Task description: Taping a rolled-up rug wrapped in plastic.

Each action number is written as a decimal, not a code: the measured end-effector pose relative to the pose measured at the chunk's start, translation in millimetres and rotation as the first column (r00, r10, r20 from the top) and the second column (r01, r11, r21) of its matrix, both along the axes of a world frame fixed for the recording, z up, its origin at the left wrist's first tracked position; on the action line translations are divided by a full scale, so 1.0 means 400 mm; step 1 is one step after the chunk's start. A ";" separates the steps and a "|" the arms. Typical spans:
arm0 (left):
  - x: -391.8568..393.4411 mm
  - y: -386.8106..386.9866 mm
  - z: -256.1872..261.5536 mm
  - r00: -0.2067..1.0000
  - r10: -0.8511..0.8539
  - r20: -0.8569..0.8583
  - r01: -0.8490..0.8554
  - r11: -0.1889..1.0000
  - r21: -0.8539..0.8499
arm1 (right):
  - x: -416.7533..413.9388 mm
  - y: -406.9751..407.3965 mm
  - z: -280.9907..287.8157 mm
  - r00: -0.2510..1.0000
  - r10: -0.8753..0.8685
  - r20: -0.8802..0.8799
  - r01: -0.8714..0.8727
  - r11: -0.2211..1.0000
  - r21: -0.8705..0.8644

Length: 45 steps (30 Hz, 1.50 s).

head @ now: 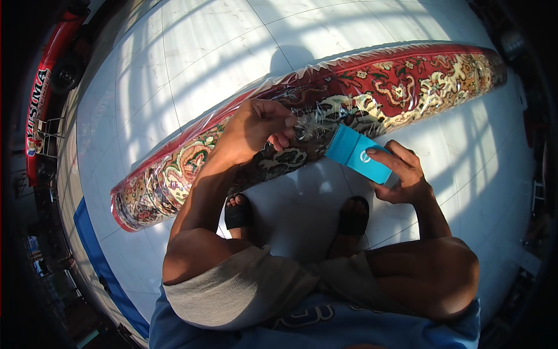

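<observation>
A rolled patterned rug [396, 87], red with cream and green motifs, lies slantwise across the floor before me under clear, shiny plastic film. My right hand [403, 172] grips a teal hand-held tape dispenser [355, 152] with a serrated edge, its toothed end facing the rug's near side. Over the middle of the roll is my left hand [261, 128], thumb and fingertips brought together. Whether clear tape or film is pinched there cannot be made out. Close to these fingers, the film [320, 120] looks crinkled, with bright glints.
Black sandals [239, 213] are on my feet, just short of the roll. White tiles [209, 48] with barred shadows make up the floor. A blue strip [104, 266] runs along the lower left. Farther left stands a red wheeled machine [43, 91] bearing writing.
</observation>
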<state>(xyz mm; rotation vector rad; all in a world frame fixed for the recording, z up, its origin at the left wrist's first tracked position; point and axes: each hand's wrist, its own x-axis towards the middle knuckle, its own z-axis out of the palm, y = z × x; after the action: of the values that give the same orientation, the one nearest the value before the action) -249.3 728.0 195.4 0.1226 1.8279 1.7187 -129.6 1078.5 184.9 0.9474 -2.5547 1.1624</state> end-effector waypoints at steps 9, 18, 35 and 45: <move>-0.259 -0.167 0.015 0.996 -0.045 -0.078 0.027 0.975 -0.222 | 0.006 -0.061 0.047 0.974 -0.164 0.157 0.160 0.986 0.040; -0.575 -0.115 -0.091 0.939 -0.343 0.031 0.335 0.891 -0.307 | -0.084 -0.266 0.132 0.903 -0.350 0.250 0.347 0.936 0.057; -0.690 -0.087 -0.411 0.743 -0.605 0.286 0.594 0.793 0.135 | -0.309 -0.374 0.254 0.737 -0.554 0.388 0.449 0.829 0.332; -0.714 -0.022 -0.353 0.773 -0.613 0.165 0.552 0.777 0.302 | -0.336 -0.355 0.360 0.629 -0.655 0.419 0.615 0.749 0.247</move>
<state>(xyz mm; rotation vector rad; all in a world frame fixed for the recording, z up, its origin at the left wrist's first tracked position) -535.0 719.4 54.0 0.4977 1.2058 1.4038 -264.1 936.6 328.8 -0.3420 -2.9183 1.1530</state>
